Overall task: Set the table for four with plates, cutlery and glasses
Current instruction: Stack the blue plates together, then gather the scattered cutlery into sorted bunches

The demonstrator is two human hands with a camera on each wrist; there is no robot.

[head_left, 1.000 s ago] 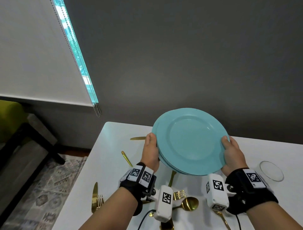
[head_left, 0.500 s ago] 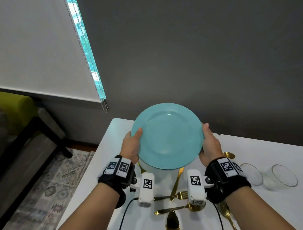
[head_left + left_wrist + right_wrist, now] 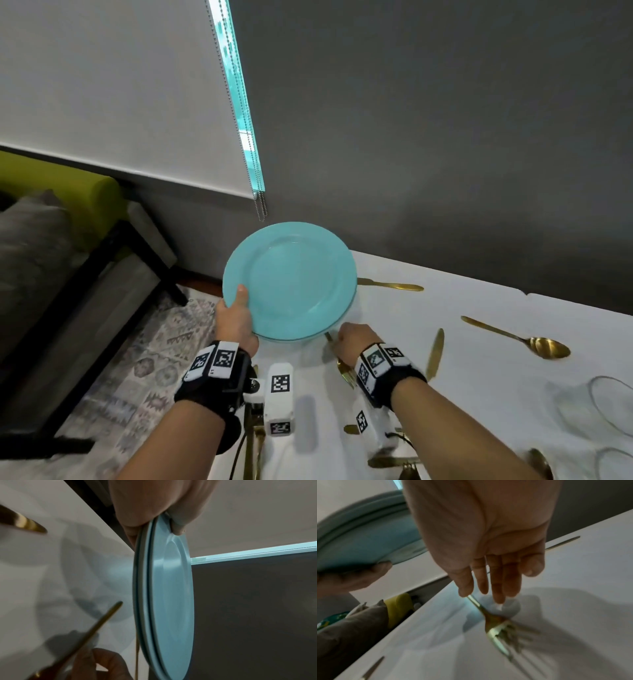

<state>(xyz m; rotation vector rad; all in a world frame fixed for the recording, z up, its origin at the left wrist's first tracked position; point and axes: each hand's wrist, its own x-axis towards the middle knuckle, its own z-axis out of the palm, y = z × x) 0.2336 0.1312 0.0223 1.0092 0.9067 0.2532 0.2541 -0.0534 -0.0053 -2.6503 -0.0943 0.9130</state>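
A stack of turquoise plates [image 3: 291, 281] hangs just above the far left corner of the white table [image 3: 479, 394]. My left hand [image 3: 239, 308] alone grips its near left rim, thumb on top and fingers beneath; the left wrist view shows the stack [image 3: 171, 588] edge-on in that pinch. My right hand [image 3: 342, 339] is off the plates and low over the table. Its straight fingertips [image 3: 464, 592] touch the handle of a gold fork [image 3: 496, 628] lying there. Under that hand in the head view, only part of the fork [image 3: 344, 371] shows.
Gold cutlery lies scattered: a knife [image 3: 390, 285] behind the plates, another knife [image 3: 435, 353], a spoon [image 3: 544, 346], more pieces [image 3: 253, 445] near my wrists. Clear glasses [image 3: 613, 407] stand at the right. A bench with cushions [image 3: 85, 240] sits off the table's left edge.
My right hand has let go of the plates' right rim and dropped to the fork. The stack, now held by the left hand alone, has shifted left.
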